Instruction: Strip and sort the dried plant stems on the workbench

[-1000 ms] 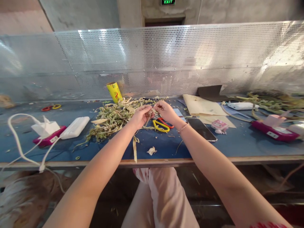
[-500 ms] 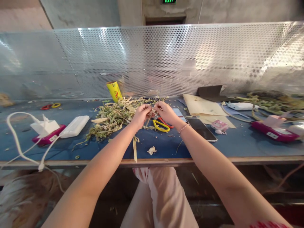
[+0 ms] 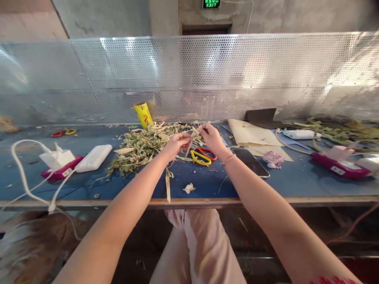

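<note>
My left hand (image 3: pixel 177 144) is closed in a pinch at the right side of a heap of dried, pale green and straw-coloured plant strips (image 3: pixel 145 146). A thin pale plant strip (image 3: pixel 189 147) hangs from its fingertips. My right hand (image 3: pixel 211 136), with a bracelet on the wrist, is pinched just to the right, with pale plant bits at its fingertips. Exactly what those fingers grip is too small to tell. Below the right hand lie scissors with one yellow and one red handle (image 3: pixel 201 157); their blades are mostly hidden.
A yellow tube (image 3: pixel 143 115) stands behind the heap. To the right lie a phone (image 3: pixel 251 162), a pink case (image 3: pixel 272 158), brown paper (image 3: pixel 245 132) and a magenta power strip (image 3: pixel 340 165). On the left are a white power bank (image 3: pixel 94 157) and cables. A perforated metal panel (image 3: pixel 192 79) closes the back.
My hands have moved slightly apart, the right one upward and to the right. More of the plant strip shows beneath the left fingers. The view has tilted up slightly.
</note>
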`<state>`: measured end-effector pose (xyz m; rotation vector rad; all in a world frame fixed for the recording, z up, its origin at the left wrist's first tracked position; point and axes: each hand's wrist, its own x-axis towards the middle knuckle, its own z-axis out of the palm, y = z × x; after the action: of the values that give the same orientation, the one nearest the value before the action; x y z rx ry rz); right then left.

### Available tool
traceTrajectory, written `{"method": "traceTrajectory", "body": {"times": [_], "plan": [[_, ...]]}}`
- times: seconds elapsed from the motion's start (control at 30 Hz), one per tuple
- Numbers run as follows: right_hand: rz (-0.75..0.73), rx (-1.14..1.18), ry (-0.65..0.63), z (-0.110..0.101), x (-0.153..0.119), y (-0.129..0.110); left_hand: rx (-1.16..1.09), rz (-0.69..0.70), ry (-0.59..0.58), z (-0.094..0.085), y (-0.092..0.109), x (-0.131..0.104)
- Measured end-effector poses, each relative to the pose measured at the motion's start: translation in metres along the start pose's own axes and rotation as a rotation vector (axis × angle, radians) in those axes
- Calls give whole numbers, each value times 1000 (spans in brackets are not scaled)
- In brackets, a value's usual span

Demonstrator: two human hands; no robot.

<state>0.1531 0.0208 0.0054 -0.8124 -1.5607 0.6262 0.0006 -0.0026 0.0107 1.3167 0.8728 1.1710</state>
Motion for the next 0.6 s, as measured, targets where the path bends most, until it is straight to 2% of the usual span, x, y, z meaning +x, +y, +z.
{"method": "traceTrajectory", "body": {"times": [0.1,0.27,0.37,0.5,0.6], "plan": [[45,39,24,0,2,2,28,29,-11,-3,-4,2],[26,30,42,2,-2,-1,-1,74,-51,-2,-6,1],[-19,3,38,4,-4,-1,111,93,-85,-1,-7,1],[-76,-74,37,5,-5,0,185,116,-46,-5,-10,3],[-96,-114,47,5,-6,0,383,211,-19,-9,-9,4]]}}
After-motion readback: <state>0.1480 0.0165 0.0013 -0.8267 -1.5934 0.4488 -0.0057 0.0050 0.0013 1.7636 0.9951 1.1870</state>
